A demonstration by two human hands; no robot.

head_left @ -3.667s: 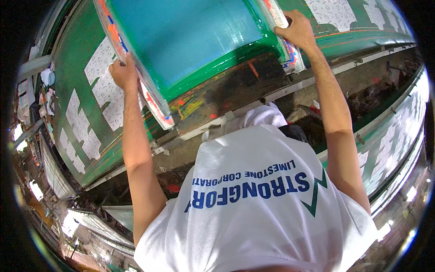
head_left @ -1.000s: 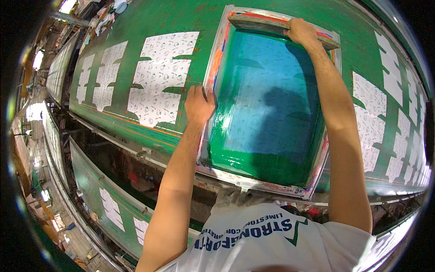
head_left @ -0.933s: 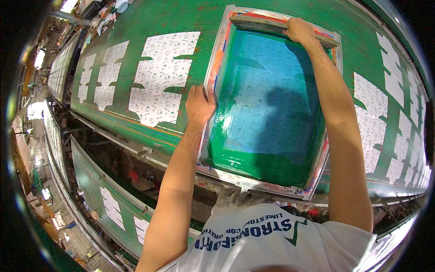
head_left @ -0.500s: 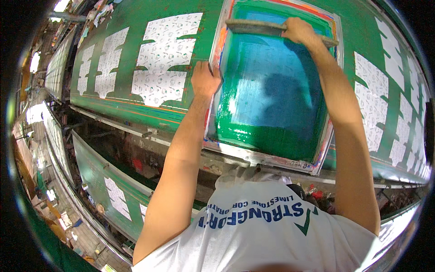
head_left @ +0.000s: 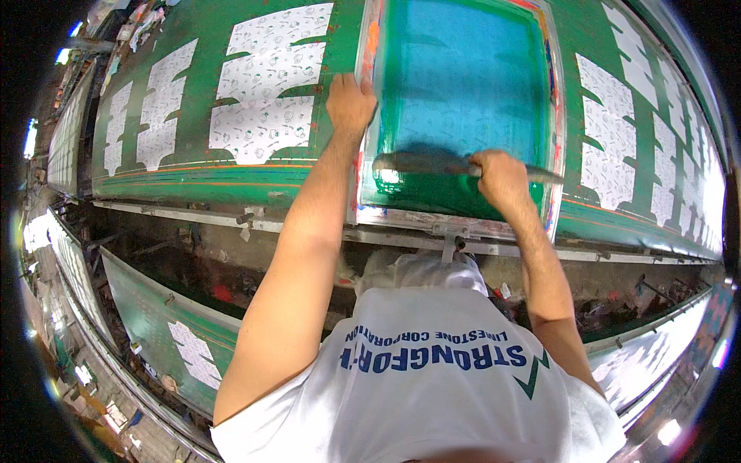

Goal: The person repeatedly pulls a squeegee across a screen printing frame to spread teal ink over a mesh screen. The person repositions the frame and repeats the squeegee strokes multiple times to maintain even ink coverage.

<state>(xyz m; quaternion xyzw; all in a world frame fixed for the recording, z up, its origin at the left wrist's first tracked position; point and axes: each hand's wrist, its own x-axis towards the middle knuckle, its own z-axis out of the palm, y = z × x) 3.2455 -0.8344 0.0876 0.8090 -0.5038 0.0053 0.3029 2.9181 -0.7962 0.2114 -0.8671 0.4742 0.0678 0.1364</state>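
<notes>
A screen printing frame (head_left: 556, 100) with a blue mesh and green ink lies on the long green printing table (head_left: 301, 185). My left hand (head_left: 351, 104) is closed on the left rail of the frame, in its upper half. My right hand (head_left: 502, 177) grips a long dark squeegee (head_left: 417, 164), which lies crosswise over the lower part of the mesh, at the band of wet green ink.
White pattern pieces with small printed motifs (head_left: 258, 116) (head_left: 606, 147) lie left and right of the frame. A metal rail (head_left: 170, 212) runs along the near edge. A second green table (head_left: 139, 309) stands beyond a gap at lower left, with clutter at the far left.
My right hand and the squeegee have moved from the frame's far end down to its near end. My left hand stays on the left rail; the view has shifted.
</notes>
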